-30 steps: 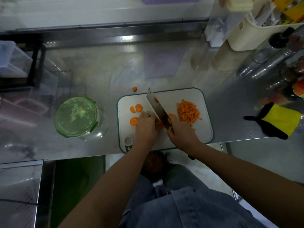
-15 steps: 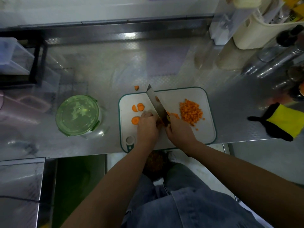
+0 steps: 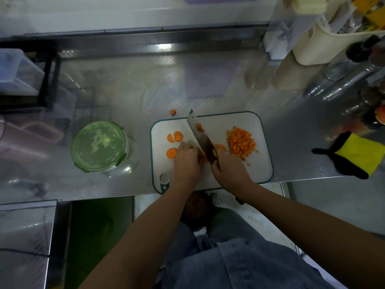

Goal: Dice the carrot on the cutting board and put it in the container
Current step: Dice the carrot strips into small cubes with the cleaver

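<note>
A white cutting board (image 3: 258,167) with a green rim lies on the steel counter. My right hand (image 3: 228,168) grips the handle of a cleaver (image 3: 200,135), its blade slanting across the board. My left hand (image 3: 185,159) has curled fingers holding carrot pieces (image 3: 201,157) down beside the blade. Three carrot rounds (image 3: 174,142) lie at the board's left. A heap of diced carrot (image 3: 240,142) sits at the right. One carrot bit sticks to the blade. A round glass container with a green lid (image 3: 99,144) stands left of the board.
One carrot piece (image 3: 173,112) lies on the counter (image 3: 145,90) beyond the board. A yellow and black cloth (image 3: 356,155) lies at the right edge. Bottles (image 3: 343,74) and a cream basket (image 3: 325,46) crowd the back right. A dark rack (image 3: 46,80) stands at back left.
The cleaver has kept chopping at the same spot beside my left hand. The carrot rounds and the diced heap have not shifted.
</note>
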